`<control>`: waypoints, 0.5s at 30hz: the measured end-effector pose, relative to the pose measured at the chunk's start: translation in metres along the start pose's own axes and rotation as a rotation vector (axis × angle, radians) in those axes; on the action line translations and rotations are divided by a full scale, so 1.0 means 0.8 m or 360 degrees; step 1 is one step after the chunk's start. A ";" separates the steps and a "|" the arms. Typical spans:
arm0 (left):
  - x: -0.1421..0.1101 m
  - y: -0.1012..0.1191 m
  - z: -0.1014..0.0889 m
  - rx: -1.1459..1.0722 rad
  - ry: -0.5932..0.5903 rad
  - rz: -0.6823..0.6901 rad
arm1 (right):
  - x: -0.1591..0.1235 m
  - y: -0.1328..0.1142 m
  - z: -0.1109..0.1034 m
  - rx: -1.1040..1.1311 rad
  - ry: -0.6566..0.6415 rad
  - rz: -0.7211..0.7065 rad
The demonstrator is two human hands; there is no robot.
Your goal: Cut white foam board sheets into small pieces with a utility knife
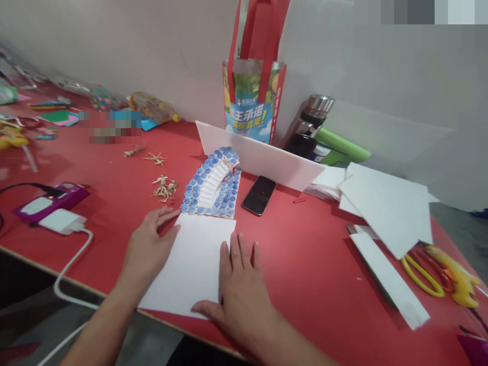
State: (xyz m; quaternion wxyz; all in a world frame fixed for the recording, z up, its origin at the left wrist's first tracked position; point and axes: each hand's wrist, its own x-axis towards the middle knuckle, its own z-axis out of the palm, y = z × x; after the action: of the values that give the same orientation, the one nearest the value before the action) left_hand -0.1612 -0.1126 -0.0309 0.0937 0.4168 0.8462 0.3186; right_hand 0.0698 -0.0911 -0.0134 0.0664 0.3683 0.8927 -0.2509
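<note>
A white rectangular sheet (194, 259), paper or thin board, lies flat on the red table near its front edge. My left hand (150, 244) rests along the sheet's left side, fingers stretched out and thumb apart. At the right side, my right hand (242, 282) lies palm down with fingers spread, touching the sheet's edge. Just beyond the sheet's far edge is a craft piece (213, 185) covered in blue round discs, with a curved row of white strips like steps. Neither hand grips anything.
A long white board (259, 157) stands upright behind the craft piece, before a printed bag (249, 107). A phone (259, 195) lies to the right. Further right are white offcuts (392, 208), yellow-handled scissors (421, 277) and a yellow glue gun (457, 279). A purple power strip (53, 201) sits left.
</note>
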 end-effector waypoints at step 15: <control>0.018 -0.001 0.002 0.0000 -0.0005 0.0053 | -0.003 0.005 -0.009 0.0037 -0.0007 -0.0048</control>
State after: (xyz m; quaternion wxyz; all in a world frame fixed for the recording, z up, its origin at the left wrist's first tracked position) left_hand -0.1703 -0.1012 -0.0312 0.0897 0.4314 0.8389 0.3194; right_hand 0.0748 -0.0861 -0.0080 0.0603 0.3551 0.8951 -0.2630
